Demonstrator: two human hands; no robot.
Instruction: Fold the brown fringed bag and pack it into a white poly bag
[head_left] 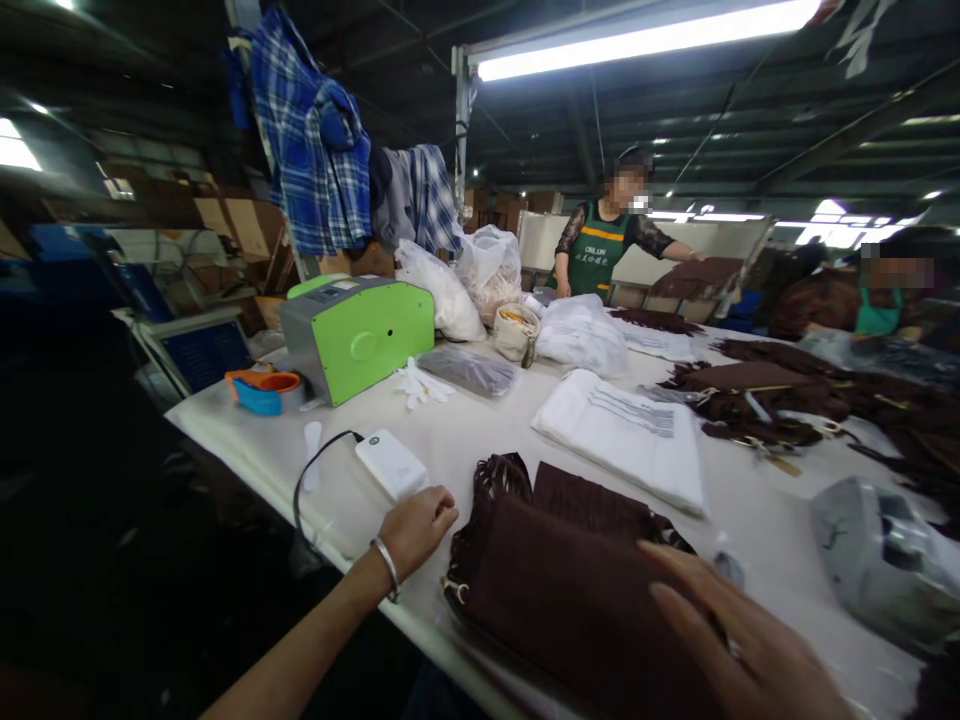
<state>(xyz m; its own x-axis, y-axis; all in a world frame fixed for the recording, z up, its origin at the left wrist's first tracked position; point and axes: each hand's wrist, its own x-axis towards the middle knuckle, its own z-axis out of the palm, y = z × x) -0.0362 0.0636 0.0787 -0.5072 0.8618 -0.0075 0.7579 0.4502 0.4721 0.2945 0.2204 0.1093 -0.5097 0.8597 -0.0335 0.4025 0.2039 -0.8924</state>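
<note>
From my remote seat I'm watching the left hand (416,522), a silver metal bangle (385,568) circling its wrist, loosely curling between a small white rectangular box (388,462) and a dark brown fringed fabric bag (562,590). The right hand (750,625), blurred, is lying spread over the bag's right side. Farther left, a boxy green-and-grey machine (364,340) is standing near an orange-and-blue plastic holder (259,397); on the far side, a co-worker in a green apron (595,262) is reaching rightward.
</note>
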